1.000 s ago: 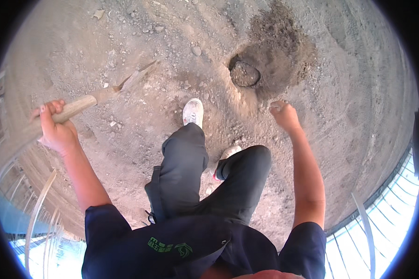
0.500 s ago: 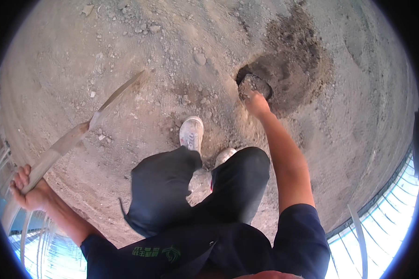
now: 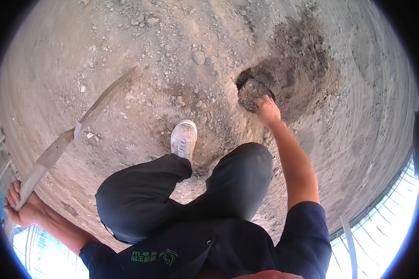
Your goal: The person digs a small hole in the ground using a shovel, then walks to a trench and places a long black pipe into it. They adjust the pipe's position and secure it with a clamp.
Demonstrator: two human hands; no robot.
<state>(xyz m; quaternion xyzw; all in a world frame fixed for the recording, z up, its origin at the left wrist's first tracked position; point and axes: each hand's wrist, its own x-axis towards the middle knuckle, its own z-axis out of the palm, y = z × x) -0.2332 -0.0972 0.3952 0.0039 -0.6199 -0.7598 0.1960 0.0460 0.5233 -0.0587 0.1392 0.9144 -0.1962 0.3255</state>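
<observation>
My left hand [image 3: 24,204] is wrapped around the wooden handle of a long shovel [image 3: 102,100], which slants up and right with its dusty blade narrow in this view. The tip of the blade is at or near the soil. With my right hand [image 3: 267,110] I grip the lower right edge of a round, dirt-covered disc [image 3: 251,94] with a dark rim. The disc lies over a dark hole [image 3: 243,76] in the ground, part of which shows at its upper left. My right thumb is hidden.
Damp, darker loose soil [image 3: 302,56] spreads right of and beyond the hole. Stones [image 3: 199,57] and clods lie scattered over the dry dirt. My dusty shoe [image 3: 184,138] stands left of the hole, and my bent knees are close behind. A ribbed, bright wall [image 3: 381,218] curves along the lower right.
My right hand has shifted slightly right, and the disc now lies flatter, showing more of its dirt-covered face. My left hand and the shovel have moved a little left and down. My knees have spread.
</observation>
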